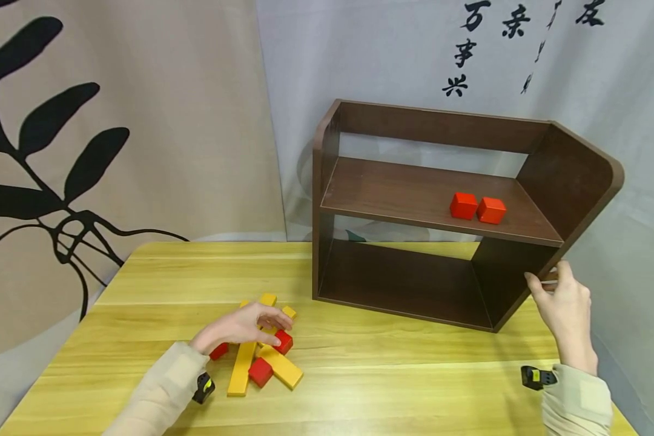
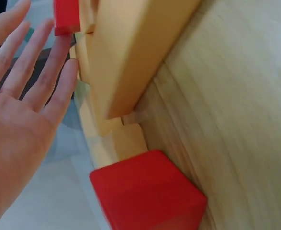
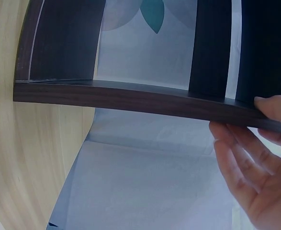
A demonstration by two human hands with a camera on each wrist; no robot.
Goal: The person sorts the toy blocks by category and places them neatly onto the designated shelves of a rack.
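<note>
A person sits at a pale wooden table [image 1: 360, 375], both hands at work. The left hand [image 1: 240, 327] lies flat, fingers straight and relaxed, over a small heap of blocks near the front left of the table; it holds nothing, and a fingertip [image 1: 275, 342] touches a red cube [image 1: 284, 342]. The right hand [image 1: 564, 303] grips the lower edge of the right side panel of a dark brown shelf unit [image 1: 436, 200], thumb on one face and fingers on the other, as the right wrist view shows.

To do this well, the right hand should hold the shelf unit firm, since it appears to stand tilted on the table. The left hand should probably curl thumb and fingers round one cube alone, lifting it clear without dragging the long yellow blocks [image 1: 241, 369] that lie crossed beside it.

The cube looks like smooth painted wood, bright red, with crisp edges. Two more red cubes lie in the heap; the left wrist view shows one [image 2: 147, 196] close up. The heap sits left of the shelf unit, well apart from it. Two further red cubes [image 1: 476, 207] stand side by side, touching, on the unit's upper shelf.
</note>
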